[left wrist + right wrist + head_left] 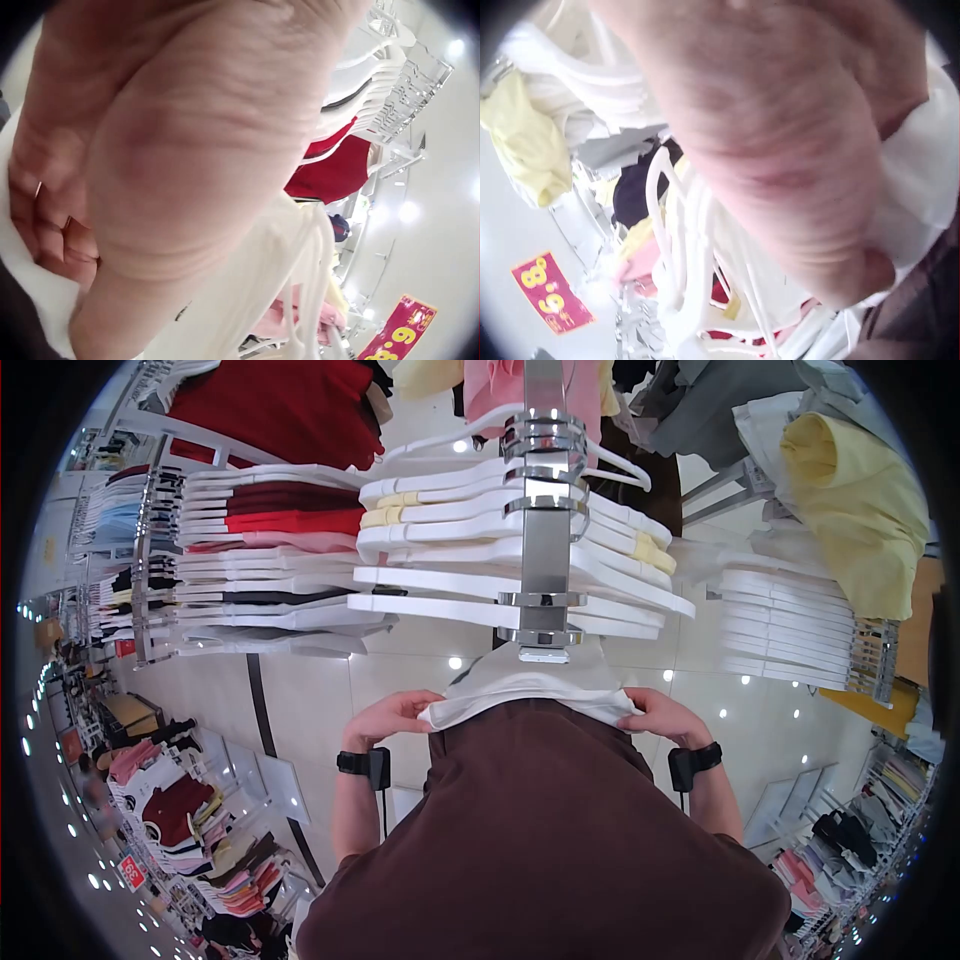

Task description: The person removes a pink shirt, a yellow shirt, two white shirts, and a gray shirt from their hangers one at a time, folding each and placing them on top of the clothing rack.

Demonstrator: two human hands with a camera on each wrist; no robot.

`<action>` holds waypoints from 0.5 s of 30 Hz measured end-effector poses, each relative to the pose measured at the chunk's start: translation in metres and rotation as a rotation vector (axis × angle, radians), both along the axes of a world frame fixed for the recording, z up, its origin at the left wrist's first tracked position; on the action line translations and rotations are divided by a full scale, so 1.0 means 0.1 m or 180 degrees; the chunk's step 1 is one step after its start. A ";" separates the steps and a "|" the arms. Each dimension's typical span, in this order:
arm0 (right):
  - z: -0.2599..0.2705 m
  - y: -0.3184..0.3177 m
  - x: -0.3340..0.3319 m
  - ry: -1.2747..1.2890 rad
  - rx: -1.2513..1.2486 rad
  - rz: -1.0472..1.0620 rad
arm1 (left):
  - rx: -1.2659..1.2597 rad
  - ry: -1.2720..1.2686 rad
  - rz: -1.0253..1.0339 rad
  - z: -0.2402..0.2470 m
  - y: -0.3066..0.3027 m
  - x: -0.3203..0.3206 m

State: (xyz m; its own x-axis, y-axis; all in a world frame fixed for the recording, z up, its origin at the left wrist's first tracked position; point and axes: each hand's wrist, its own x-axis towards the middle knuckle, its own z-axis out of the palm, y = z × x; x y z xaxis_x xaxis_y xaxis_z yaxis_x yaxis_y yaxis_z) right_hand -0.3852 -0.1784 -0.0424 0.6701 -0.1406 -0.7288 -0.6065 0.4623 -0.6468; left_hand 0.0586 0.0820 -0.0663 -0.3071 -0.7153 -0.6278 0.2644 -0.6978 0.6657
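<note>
A white garment (530,685) is stretched crosswise in front of the person's brown top, below the end of a metal rail in the head view. My left hand (395,717) pinches its left edge between thumb and fingers. At the opposite edge my right hand (668,717) pinches the cloth the same way. In the left wrist view the white cloth (30,292) runs under the curled fingers, beside the thumb. The right wrist view has the white cloth (930,165) along the thumb and palm, with most fingers hidden. The garment's lower part is hidden behind the person's body.
White hangers (440,540) crowd the metal rail (546,550) just ahead of the garment. More racks stand at both sides, with red clothes (270,415) at left and a yellow garment (850,500) at right. A red price sign (553,292) hangs beyond.
</note>
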 end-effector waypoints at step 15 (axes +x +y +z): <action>0.15 0.04 0.30 0.0114 -0.1281 -0.0528 | -0.0389 -0.1760 0.0281 0.27 -0.33 -0.46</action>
